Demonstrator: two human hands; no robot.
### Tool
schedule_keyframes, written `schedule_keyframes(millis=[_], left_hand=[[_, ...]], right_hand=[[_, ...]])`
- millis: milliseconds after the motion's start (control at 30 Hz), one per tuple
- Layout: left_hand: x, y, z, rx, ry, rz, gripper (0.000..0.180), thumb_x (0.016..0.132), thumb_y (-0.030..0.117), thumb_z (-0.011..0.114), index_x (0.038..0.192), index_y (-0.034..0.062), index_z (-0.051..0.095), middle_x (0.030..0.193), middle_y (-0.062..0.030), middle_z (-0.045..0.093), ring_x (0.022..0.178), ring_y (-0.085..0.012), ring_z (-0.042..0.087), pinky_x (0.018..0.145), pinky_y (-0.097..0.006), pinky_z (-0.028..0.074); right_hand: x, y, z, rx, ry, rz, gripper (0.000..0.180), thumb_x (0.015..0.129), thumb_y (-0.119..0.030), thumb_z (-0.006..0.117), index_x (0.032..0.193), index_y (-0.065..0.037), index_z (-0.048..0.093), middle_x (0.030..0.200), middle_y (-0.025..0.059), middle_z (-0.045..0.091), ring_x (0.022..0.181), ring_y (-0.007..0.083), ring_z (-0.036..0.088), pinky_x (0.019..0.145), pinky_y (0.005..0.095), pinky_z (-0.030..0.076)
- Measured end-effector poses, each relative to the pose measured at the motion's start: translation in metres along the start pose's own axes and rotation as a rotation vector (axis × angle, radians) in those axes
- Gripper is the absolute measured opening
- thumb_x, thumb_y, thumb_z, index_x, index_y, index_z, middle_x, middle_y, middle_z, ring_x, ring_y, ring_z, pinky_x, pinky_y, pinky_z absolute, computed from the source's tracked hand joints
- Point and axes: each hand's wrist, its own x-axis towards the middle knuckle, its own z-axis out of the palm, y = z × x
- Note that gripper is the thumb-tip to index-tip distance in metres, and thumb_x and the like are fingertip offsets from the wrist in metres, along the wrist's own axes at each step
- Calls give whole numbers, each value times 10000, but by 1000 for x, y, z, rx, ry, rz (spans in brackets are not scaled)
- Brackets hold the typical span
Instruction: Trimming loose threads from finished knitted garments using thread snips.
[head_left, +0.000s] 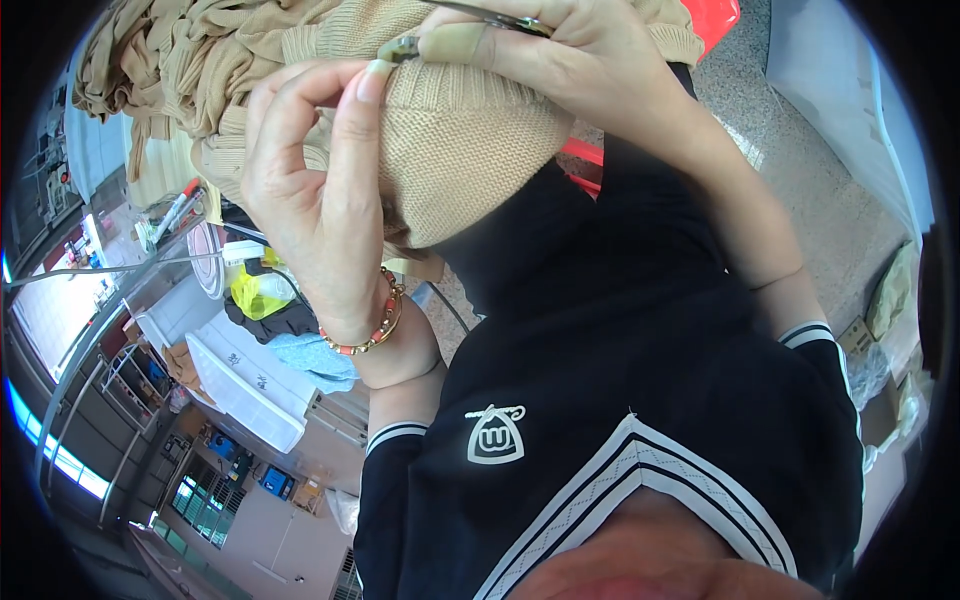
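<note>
A beige knitted garment with a ribbed band hangs in front of me at the top of the view. My left hand, a bead bracelet at its wrist, pinches the ribbed edge between thumb and forefinger. Close to those fingertips is a small dark piece whose kind I cannot make out. My right hand is closed around a slim dark metal tool that looks like scissors, partly cut off by the frame. A tan cover wraps its thumb, which presses on the knit.
More beige knitwear is heaped at the far left. Below it stand a white bin, a yellow bag and a light blue cloth. Red plastic shows at the far right, with a translucent container beyond.
</note>
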Motion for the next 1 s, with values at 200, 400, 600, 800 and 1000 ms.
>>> schedule_keyframes(millis=[200,400,600,800,1000], left_hand=[[1,1,-2,-150,60,-73,47,885,35,694,891,-11,695,914,-69,657,875,-134,588,822,-249,447],[-6,19,0,26,2,-52,88,863,45,718,923,-17,701,921,-67,666,851,-132,600,802,-250,465],[-4,10,1,-83,58,-102,88,901,70,691,946,-2,708,896,-29,668,837,-100,593,793,-234,463],[1,14,-4,-259,-108,-152,155,947,76,656,1057,-10,724,898,-9,687,798,-36,574,715,-177,433],[-2,13,2,-183,-62,-149,114,925,59,686,1002,-4,742,790,20,665,697,-10,543,605,-150,383]], right_hand=[[3,2,-4,-168,-10,-297,185,946,-89,650,1044,57,708,905,85,737,834,84,643,740,244,515],[-6,-1,0,94,9,49,208,952,-97,650,1074,64,699,928,72,737,862,82,642,741,238,518],[-2,13,-3,-142,-7,-336,197,949,-98,653,1073,46,704,928,63,727,856,83,631,743,235,512],[3,6,-5,-99,-26,-329,187,952,-124,656,1052,26,710,991,47,702,928,92,612,814,239,489],[-8,-12,-10,75,-46,145,184,924,-138,695,1039,6,702,1003,34,677,991,115,574,869,265,463]])
